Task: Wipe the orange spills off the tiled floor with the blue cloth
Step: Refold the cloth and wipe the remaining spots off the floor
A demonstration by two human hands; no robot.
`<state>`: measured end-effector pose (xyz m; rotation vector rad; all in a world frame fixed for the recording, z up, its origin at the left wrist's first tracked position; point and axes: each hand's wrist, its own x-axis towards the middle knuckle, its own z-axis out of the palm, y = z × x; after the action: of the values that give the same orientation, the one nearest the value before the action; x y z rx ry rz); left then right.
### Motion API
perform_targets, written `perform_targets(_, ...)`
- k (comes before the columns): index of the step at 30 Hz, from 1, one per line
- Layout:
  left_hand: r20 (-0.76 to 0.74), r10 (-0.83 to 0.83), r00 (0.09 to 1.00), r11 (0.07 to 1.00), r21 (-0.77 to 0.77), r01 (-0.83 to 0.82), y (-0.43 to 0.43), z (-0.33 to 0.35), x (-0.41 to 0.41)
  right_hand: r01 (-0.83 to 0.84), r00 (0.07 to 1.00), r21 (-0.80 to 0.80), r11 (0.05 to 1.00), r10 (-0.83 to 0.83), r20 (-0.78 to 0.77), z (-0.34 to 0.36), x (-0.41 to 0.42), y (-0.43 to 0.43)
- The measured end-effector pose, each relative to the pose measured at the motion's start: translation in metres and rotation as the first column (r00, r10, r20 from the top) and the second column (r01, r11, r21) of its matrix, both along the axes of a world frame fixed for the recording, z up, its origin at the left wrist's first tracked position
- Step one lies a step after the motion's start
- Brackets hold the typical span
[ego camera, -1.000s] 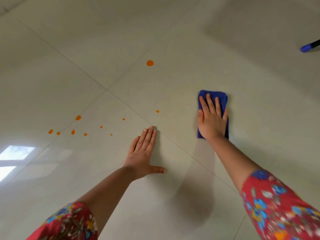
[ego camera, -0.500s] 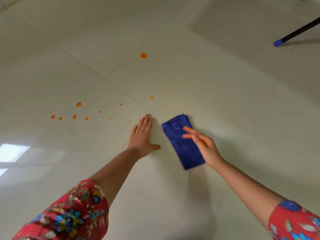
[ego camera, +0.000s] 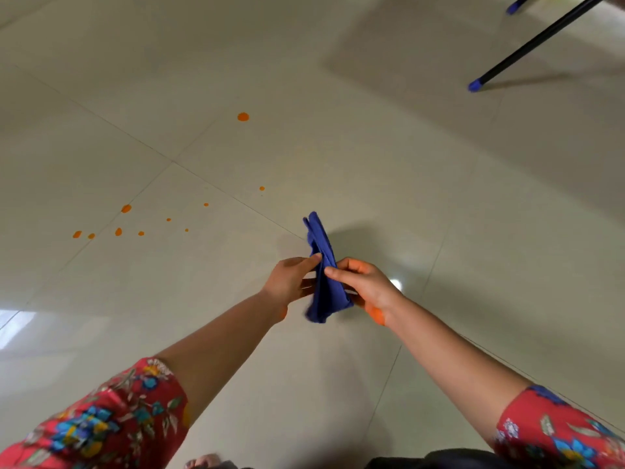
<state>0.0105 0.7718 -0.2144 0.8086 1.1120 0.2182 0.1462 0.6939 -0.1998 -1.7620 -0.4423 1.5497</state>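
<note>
The blue cloth (ego camera: pixel 324 265) is lifted off the floor and held upright, folded, between both hands at the middle of the view. My left hand (ego camera: pixel 291 280) touches its left side with fingers stretched along it. My right hand (ego camera: pixel 363 286) grips it from the right with curled fingers; orange stains show on the palm and wrist. Several orange drops (ego camera: pixel 125 208) lie scattered on the pale tiled floor (ego camera: pixel 439 198) to the left. A larger orange spot (ego camera: pixel 242 117) sits farther away, and a small one (ego camera: pixel 261 188) lies near the tile joint.
Two black legs with blue caps (ego camera: pixel 475 85) stand on the floor at the upper right. A bright window reflection (ego camera: pixel 13 324) shines on the tiles at the left edge. A foot (ego camera: pixel 206 462) shows at the bottom edge.
The cloth lay flat on the floor under my right hand; now both hands have lifted it and hold it upright between them. My left hand left the floor.
</note>
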Motion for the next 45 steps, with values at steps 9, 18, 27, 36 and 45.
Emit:
perform_targets(9, 0.09, -0.062, 0.994, 0.99, -0.118, 0.073, -0.004, 0.014, 0.003, 0.161, 0.974, 0.002, 0.987, -0.159, -0.158, 0.022, 0.015, -0.017)
perform_targets(18, 0.105, -0.182, 0.978, 0.983, 0.03, 0.18, -0.012, 0.023, -0.004, 0.301, 0.946, -0.01, 0.954, -0.3, -0.12, 0.029, -0.005, -0.03)
perform_targets(27, -0.265, -0.115, 0.957, 0.977, 0.145, 0.157, -0.012, 0.018, -0.029, 0.14, 0.988, 0.128, 0.982, -0.147, 0.047, 0.064, 0.01, -0.04)
perform_targets(36, 0.146, -0.644, 0.751, 0.711, 0.475, 0.518, 0.012, 0.054, -0.011, 0.1, 0.954, 0.303, 0.948, -0.005, -0.299, 0.109, 0.015, -0.047)
perform_targets(45, 0.15, 0.001, 0.989, 0.905, -0.421, 0.063, -0.011, 0.047, -0.01, 0.687, 0.506, -0.299, 0.662, -0.732, -0.457, 0.025, -0.016, -0.08)
